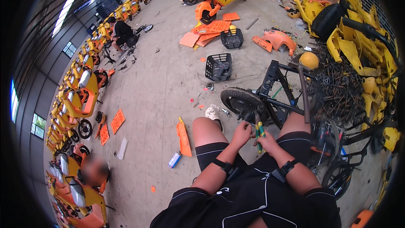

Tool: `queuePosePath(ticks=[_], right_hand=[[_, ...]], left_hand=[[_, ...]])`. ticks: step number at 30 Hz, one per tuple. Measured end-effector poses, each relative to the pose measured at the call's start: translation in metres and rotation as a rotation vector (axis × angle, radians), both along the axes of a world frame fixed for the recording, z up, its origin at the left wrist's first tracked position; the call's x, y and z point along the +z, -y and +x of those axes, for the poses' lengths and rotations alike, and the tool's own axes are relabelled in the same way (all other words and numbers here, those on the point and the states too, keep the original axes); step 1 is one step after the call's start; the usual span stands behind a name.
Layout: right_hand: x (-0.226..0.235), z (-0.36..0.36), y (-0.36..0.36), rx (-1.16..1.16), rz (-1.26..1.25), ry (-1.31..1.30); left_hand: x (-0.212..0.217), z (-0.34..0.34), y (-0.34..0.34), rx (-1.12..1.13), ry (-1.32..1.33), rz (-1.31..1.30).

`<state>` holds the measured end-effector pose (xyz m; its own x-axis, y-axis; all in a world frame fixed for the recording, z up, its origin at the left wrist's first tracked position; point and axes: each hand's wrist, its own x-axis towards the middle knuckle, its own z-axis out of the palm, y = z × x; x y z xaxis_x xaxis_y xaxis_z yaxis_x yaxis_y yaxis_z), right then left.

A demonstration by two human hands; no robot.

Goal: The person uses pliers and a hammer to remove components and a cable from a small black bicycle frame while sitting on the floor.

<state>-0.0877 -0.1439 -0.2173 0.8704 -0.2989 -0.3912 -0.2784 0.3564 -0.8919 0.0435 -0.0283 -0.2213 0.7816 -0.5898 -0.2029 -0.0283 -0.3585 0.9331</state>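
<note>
Right now you are seated on the concrete floor (168, 84) with both hands together between your knees. Your right hand (268, 142) has its fingers wrapped around the yellow-and-green handles of the pliers (258, 134), whose nose points up toward the black bike frame (276, 88). Your left hand (241, 134) is curled into a fist touching the same pliers from the left side. Just beyond them lies the frame's black tyre (237, 100), and two black plastic baskets (218, 66) stand farther out.
</note>
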Motion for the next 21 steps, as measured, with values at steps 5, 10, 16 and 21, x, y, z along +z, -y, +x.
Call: queuePosePath(ticks=[5, 10, 16, 21], right_hand=[[0.018, -0.005, -0.001, 0.119, 0.062, 0.019], [0.024, -0.006, 0.0, 0.152, 0.085, -0.058], [0.02, -0.005, -0.001, 0.164, 0.087, -0.13], [0.003, -0.004, 0.0, 0.059, 0.037, -0.124]], left_hand=[[0.02, -0.002, 0.002, 0.112, -0.062, -0.154], [0.018, 0.005, -0.002, 0.149, -0.063, -0.186], [0.016, 0.005, -0.001, 0.131, -0.115, -0.176], [0.015, 0.005, 0.004, 0.13, -0.077, -0.162]])
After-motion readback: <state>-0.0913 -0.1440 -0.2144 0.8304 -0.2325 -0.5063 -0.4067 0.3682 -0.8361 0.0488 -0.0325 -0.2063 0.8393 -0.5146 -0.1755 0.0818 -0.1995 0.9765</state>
